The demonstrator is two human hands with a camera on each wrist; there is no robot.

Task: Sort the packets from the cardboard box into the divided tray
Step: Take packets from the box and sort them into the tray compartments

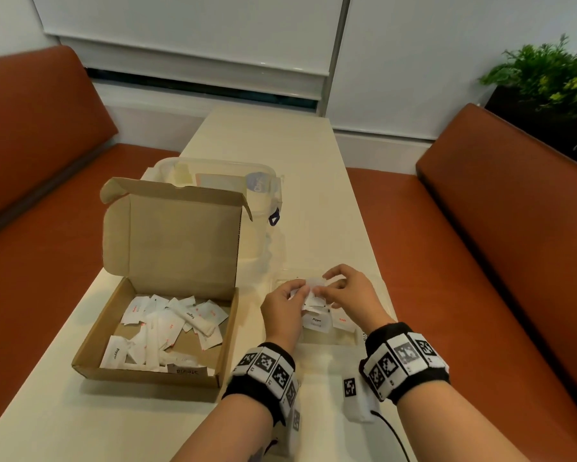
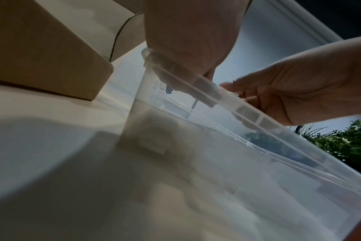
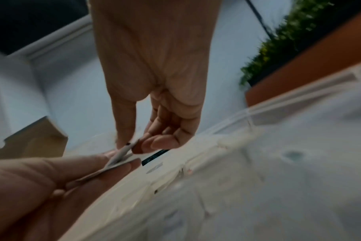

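An open cardboard box [image 1: 90, 341] on the cream table holds several white packets [image 1: 167, 328]. To its right lies the clear divided tray [image 1: 333, 340], with a Pepper packet [image 1: 317, 321] and a red-printed packet [image 1: 342, 320] in it. Both hands hover over the tray. My left hand [image 1: 288, 303] grips a small bunch of white packets [image 1: 308, 293]. My right hand [image 1: 343, 290] pinches one packet [image 3: 122, 153] of that bunch between thumb and fingers. The tray's rim [image 2: 245, 110] crosses the left wrist view in front of both hands.
A clear lidded plastic container [image 1: 227, 181] stands behind the box's raised lid [image 1: 180, 235]. Orange bench seats [image 1: 480, 261] flank the narrow table. A green plant [image 1: 553, 71] sits at the far right. A small tagged white block [image 1: 355, 398] lies near the front edge.
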